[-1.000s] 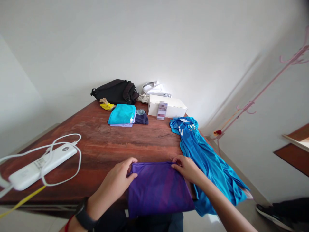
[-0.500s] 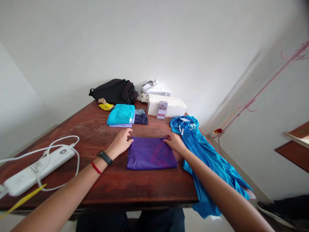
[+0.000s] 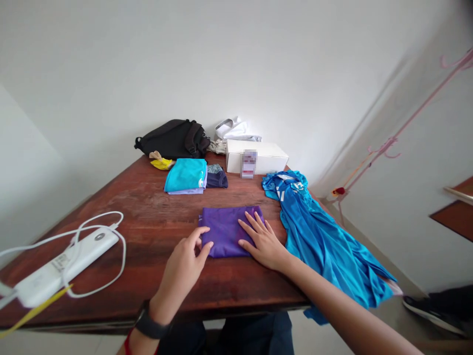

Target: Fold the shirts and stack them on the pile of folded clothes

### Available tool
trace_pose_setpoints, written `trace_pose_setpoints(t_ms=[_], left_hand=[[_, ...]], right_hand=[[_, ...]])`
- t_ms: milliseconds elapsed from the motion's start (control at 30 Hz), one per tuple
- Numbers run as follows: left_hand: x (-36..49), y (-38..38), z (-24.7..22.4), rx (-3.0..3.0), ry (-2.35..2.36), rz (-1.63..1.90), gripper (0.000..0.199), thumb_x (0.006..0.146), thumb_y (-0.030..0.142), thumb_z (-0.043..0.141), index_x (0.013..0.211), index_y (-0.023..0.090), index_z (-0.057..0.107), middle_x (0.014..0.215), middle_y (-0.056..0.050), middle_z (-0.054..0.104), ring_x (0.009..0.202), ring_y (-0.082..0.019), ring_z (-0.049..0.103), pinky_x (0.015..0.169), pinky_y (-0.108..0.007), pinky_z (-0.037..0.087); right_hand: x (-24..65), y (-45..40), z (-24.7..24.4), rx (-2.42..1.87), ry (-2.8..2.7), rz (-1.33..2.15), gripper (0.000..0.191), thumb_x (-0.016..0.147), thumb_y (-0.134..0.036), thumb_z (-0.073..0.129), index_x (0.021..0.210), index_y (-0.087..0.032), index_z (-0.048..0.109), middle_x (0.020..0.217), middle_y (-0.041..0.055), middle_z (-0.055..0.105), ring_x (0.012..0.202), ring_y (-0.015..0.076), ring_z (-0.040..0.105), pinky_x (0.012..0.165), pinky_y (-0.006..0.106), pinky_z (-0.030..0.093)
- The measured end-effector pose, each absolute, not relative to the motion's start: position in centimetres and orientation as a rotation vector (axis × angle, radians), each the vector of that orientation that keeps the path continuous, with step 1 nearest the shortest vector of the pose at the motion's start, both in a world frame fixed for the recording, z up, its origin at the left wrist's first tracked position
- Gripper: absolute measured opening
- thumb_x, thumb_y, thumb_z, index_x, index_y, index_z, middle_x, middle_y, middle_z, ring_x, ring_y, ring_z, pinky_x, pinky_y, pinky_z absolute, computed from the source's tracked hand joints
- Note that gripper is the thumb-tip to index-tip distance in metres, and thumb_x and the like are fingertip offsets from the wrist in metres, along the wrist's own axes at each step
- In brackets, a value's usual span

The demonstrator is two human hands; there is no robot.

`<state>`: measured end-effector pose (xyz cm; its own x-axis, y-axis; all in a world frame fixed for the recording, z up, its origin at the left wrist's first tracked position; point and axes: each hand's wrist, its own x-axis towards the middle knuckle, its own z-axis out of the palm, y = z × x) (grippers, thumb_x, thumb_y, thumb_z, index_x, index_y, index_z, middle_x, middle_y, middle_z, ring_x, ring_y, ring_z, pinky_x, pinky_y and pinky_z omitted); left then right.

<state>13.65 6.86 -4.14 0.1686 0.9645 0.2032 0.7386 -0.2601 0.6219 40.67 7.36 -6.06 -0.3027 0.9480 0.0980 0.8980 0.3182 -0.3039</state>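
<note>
A folded purple garment lies flat on the wooden table in front of me. My right hand rests on its right part, palm down with the fingers spread. At the garment's left edge is my left hand, its thumb and forefinger apart and their tips touching the cloth. The other left fingers are bent and partly hidden. Beyond the garment sits a folded turquoise garment on top of a lilac one. A loose blue garment spreads along the table's right side and hangs over the front edge.
A white power strip with looped cable lies on the left of the wooden table. At the back are a black bag, a white box and a dark folded cloth. A pink stand leans at right.
My right hand has moved from the garment's far right corner to lie flat on top of it. My left hand has come nearer, down to the left edge. The purple garment looks narrower.
</note>
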Motion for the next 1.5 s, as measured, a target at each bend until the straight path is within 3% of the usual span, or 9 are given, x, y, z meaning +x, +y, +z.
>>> trace_pose_setpoints(t_ms=[267, 433, 533, 633, 767, 867, 1133, 1333, 1500], left_hand=[[13.4, 5.5, -5.0, 2.165, 1.501, 0.875, 0.026, 0.096, 0.032, 0.051, 0.103, 0.024, 0.074, 0.079, -0.004, 0.067, 0.076, -0.022, 0.063, 0.076, -0.034, 0.049], [13.1, 4.3, -5.5, 2.275, 1.608, 0.685, 0.024, 0.096, 0.025, 0.051, 0.106, 0.024, 0.073, 0.082, -0.006, 0.067, 0.084, -0.027, 0.066, 0.077, -0.039, 0.052], [13.6, 4.4, -4.5, 2.349, 1.703, 0.850, 0.033, 0.095, 0.025, 0.054, 0.125, 0.021, 0.065, 0.112, -0.013, 0.066, 0.102, -0.030, 0.066, 0.087, -0.045, 0.056], [15.3, 5.7, -2.9, 2.454, 1.564, 1.046, 0.036, 0.099, 0.027, 0.051, 0.134, 0.022, 0.059, 0.142, -0.016, 0.055, 0.129, -0.032, 0.057, 0.108, -0.051, 0.049], [18.6, 8.2, -2.9, 2.647, 1.152, 0.834, 0.045, 0.105, 0.031, 0.041, 0.149, 0.024, 0.047, 0.162, -0.013, 0.040, 0.148, -0.029, 0.040, 0.119, -0.050, 0.039], [19.9, 9.2, -4.9, 2.751, 1.217, 0.635, 0.055, 0.104, 0.040, 0.046, 0.156, 0.023, 0.039, 0.170, -0.015, 0.022, 0.154, -0.038, 0.026, 0.117, -0.061, 0.036], [19.5, 8.0, -6.7, 2.759, 1.456, 0.429, 0.063, 0.100, 0.051, 0.052, 0.157, 0.030, 0.040, 0.168, -0.013, 0.027, 0.152, -0.044, 0.024, 0.114, -0.073, 0.028], [19.0, 7.5, -5.5, 2.756, 1.404, 0.321, 0.087, 0.085, 0.067, 0.066, 0.158, 0.029, 0.039, 0.169, -0.016, 0.023, 0.153, -0.049, 0.019, 0.113, -0.078, 0.023], [16.8, 7.1, -4.8, 2.795, 1.238, 0.298, 0.065, 0.096, 0.043, 0.060, 0.157, 0.031, 0.041, 0.169, -0.012, 0.024, 0.154, -0.043, 0.021, 0.117, -0.072, 0.025]], right_hand=[[41.0, 7.8, -6.5, -1.817, -2.144, 0.265, 0.063, 0.103, -0.061, 0.040, 0.158, -0.032, 0.039, 0.170, 0.0072, 0.023, 0.157, 0.0364, 0.013, 0.122, 0.062, 0.022], [41.0, 7.8, -6.5, -1.764, -2.076, 0.264, 0.061, 0.101, -0.060, 0.045, 0.156, -0.032, 0.043, 0.169, 0.0064, 0.025, 0.156, 0.0381, 0.015, 0.121, 0.065, 0.024], [41.3, 7.8, -5.8, -1.624, -1.941, 0.176, 0.054, 0.103, -0.051, 0.044, 0.152, -0.029, 0.049, 0.168, 0.0062, 0.029, 0.157, 0.0346, 0.016, 0.122, 0.063, 0.025], [41.4, 7.7, -5.2, -1.402, -1.896, 0.110, 0.045, 0.105, -0.039, 0.042, 0.144, -0.024, 0.058, 0.164, 0.0076, 0.038, 0.156, 0.0306, 0.021, 0.124, 0.056, 0.027], [41.0, 7.7, -5.4, -1.297, -2.092, 0.196, 0.043, 0.105, -0.037, 0.043, 0.142, -0.024, 0.061, 0.162, 0.0075, 0.041, 0.156, 0.0298, 0.023, 0.125, 0.055, 0.027], [40.8, 7.9, -6.3, -1.488, -2.176, 0.275, 0.051, 0.104, -0.046, 0.045, 0.151, -0.026, 0.051, 0.164, 0.0087, 0.036, 0.155, 0.0320, 0.025, 0.123, 0.062, 0.024], [41.3, 8.4, -6.9, -1.706, -2.190, 0.306, 0.068, 0.102, -0.061, 0.041, 0.161, -0.028, 0.032, 0.169, 0.0074, 0.024, 0.157, 0.0320, 0.014, 0.122, 0.065, 0.018], [42.1, 7.9, -6.1, -1.658, -2.282, 0.400, 0.092, 0.090, -0.076, 0.051, 0.163, -0.027, 0.023, 0.170, 0.0108, 0.016, 0.158, 0.0352, 0.008, 0.123, 0.065, 0.013], [42.5, 6.6, -4.4, -1.583, -2.443, 0.496, 0.115, 0.075, -0.081, 0.066, 0.164, -0.025, 0.019, 0.170, 0.0158, -0.001, 0.156, 0.0408, -0.003, 0.122, 0.067, 0.005]])
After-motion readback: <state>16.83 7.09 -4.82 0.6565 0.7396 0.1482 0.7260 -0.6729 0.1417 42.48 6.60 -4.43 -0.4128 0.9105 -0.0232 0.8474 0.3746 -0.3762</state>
